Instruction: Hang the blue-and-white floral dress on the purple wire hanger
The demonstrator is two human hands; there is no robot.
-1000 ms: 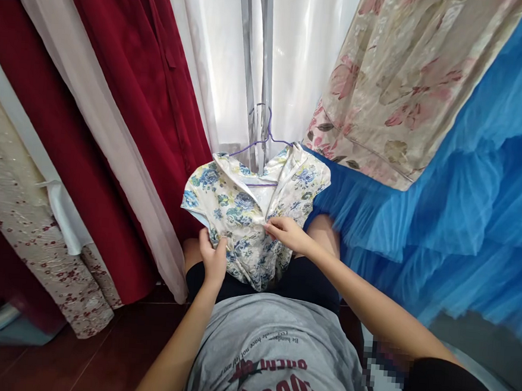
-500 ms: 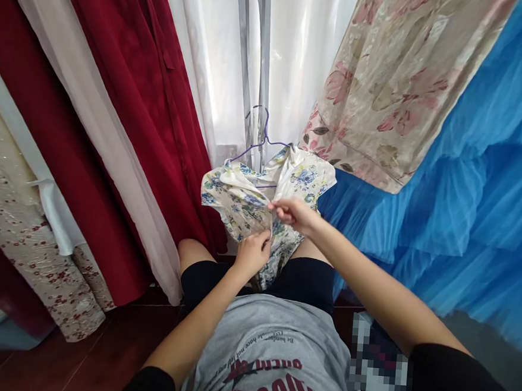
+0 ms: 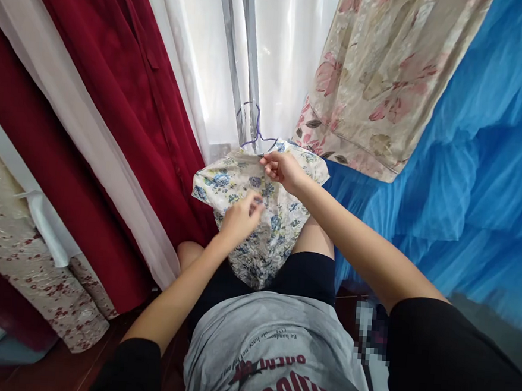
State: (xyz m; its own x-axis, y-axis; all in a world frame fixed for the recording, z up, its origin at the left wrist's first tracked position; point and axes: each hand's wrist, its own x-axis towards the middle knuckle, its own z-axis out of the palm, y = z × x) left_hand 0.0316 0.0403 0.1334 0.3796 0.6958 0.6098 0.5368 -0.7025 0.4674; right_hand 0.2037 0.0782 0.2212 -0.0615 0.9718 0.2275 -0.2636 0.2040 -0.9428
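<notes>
Left hand (image 3: 239,218): fingers curled and bunched together, their tips nipping the cloth at the front of the blouse (image 3: 223,183); the tips are a little blurred.
Right hand (image 3: 281,168): thumb and forefinger pressed together, pinching the top edge of the blouse by its neck; the other fingers are folded in behind.
Blouse: white with blue flowers, hanging between the two sets of fingers and spreading out to either side of them; its lower part drops below the left fingers onto the shorts (image 3: 306,276).
Hanger (image 3: 252,136): thin purple wire, its hook just above and left of the right fingertips, its shoulders hidden under the blouse.
Pole (image 3: 247,63): metal, upright, rising straight above the right fingers; the hook hangs on it.
Red curtain (image 3: 116,90): to the left of the left fingers, close to the blouse sleeve.
White sheer (image 3: 292,61): behind the pole, beyond the right fingers.
Flowered cloth (image 3: 385,79): up and to the right of the right fingers.
Blue tulle (image 3: 468,174): far right of both hands, behind the right forearm.
T-shirt (image 3: 277,351): grey, printed, below both wrists.
</notes>
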